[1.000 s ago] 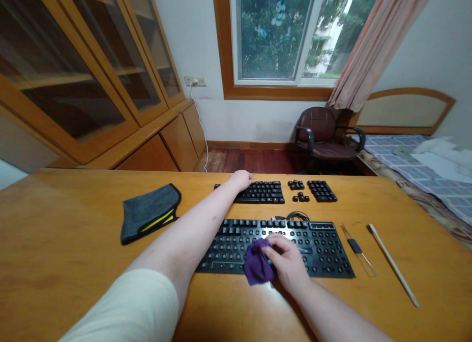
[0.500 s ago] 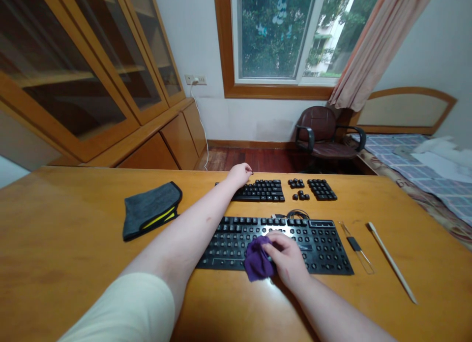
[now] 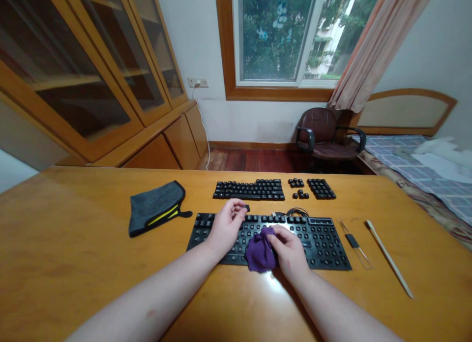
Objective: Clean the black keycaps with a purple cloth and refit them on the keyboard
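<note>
A black keyboard base [image 3: 324,243] with bare switches lies in front of me on the wooden desk [image 3: 73,263]. My left hand [image 3: 226,226] hovers over its left half, pinching a small black keycap [image 3: 247,207] between thumb and fingertips. My right hand [image 3: 289,251] rests on the keyboard's middle, closed on a bunched purple cloth [image 3: 259,251]. Behind the keyboard, removed keycaps [image 3: 250,190] are laid out in keyboard order, with a small cluster [image 3: 299,188] and a numpad block [image 3: 321,188] to their right.
A grey pouch with a yellow stripe [image 3: 157,213] lies to the left. A wire keycap puller [image 3: 354,243] and a thin pale stick [image 3: 389,258] lie right of the keyboard. A cable [image 3: 295,213] coils behind it. A chair [image 3: 324,135] and bed stand beyond.
My left hand has drawn back from the far row of loose keycaps to above the keyboard's left half, carrying one keycap. My right hand stayed on the purple cloth.
</note>
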Available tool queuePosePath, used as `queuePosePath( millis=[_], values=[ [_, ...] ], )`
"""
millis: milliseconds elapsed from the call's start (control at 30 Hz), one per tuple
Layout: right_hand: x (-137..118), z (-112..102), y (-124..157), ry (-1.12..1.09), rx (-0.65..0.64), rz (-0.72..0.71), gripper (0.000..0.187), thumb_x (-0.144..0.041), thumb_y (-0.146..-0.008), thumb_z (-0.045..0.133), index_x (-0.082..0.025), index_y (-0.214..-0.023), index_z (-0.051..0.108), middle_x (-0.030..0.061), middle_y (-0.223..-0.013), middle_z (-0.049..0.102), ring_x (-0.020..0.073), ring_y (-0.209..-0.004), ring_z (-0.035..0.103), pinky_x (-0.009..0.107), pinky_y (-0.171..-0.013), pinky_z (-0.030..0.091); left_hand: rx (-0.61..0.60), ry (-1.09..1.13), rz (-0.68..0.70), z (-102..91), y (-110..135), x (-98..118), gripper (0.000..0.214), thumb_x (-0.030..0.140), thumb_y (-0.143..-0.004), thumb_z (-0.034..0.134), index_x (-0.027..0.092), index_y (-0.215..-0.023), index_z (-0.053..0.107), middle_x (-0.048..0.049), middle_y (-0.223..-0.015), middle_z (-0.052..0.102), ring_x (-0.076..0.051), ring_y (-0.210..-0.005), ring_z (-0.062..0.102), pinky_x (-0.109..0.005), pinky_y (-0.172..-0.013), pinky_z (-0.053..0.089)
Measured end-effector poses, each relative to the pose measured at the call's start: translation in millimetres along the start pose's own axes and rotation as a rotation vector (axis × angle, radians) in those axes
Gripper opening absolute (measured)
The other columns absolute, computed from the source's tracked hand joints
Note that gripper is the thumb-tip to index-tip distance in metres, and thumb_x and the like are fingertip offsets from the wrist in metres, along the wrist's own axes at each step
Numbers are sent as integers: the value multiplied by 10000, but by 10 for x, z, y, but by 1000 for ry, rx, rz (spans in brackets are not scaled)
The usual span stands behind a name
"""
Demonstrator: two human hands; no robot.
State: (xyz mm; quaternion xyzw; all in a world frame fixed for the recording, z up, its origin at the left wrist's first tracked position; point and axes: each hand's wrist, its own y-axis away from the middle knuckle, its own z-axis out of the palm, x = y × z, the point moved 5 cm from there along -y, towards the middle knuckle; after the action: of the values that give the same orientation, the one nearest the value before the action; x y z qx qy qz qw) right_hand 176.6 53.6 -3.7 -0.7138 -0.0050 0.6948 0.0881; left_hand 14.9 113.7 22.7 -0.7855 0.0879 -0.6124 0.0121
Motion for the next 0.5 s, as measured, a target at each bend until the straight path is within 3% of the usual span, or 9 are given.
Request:
queuePosePath(
  millis=[267,367,500],
  values=[
    [8,-19,2,28,43,-24,125,-281,-731,609,-195,-766,693,64,-803,666,208,-784,605,344,-753,461,-124,172,-177,178,525,-72,150,205,-754,511,179,-901,496,4,-743,518,-108,-679,531,-231,-643,454],
    [-11,-3,2,71,-5,-61,96,-236,-728,612,-211,-767,697,62,-830,668,205,-813,601,340,-773,459,-144,140,-129,256,599,-128,189,170,-729,547,183,-914,511,-9,-788,546,-125,-734,539,-249,-688,461],
    [-46,47,12,112,-114,-129,114,-209,-733,605,-230,-774,710,59,-844,674,200,-824,604,334,-773,469,-132,20,36,215,607,-100,193,157,-751,544,194,-937,580,-36,-874,580,-142,-794,549,-281,-758,458]
  ],
)
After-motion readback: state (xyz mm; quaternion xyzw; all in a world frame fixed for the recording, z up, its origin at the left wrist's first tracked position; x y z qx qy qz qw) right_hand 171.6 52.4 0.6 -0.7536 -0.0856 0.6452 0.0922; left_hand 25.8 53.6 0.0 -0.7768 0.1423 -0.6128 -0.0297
